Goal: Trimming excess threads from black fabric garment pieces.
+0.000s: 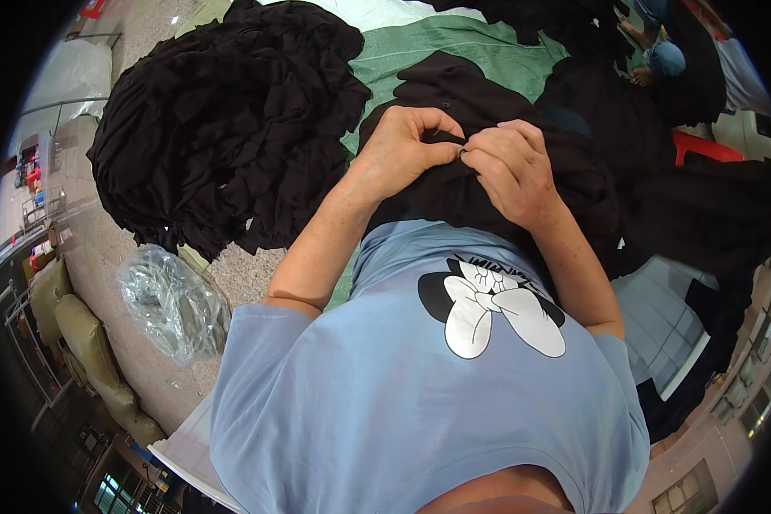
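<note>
Black cloth [454, 81] under left hand [400, 152] and right hand [516, 171], both pinching a small dark piece [463, 153], mostly hidden

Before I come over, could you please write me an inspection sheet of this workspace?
Surface: green sheet, partly covered.
Job's things: black cloth, gathered in front of the person.
Clutter: black fabric heap and clear plastic bag, both at left.
Hands: left hand and right hand, fingertips close together over the black cloth at a small dark thing, too small to identify.
Cables: nothing seen.
Surroundings: beige sacks, far left; part of another person, upper right.
</note>
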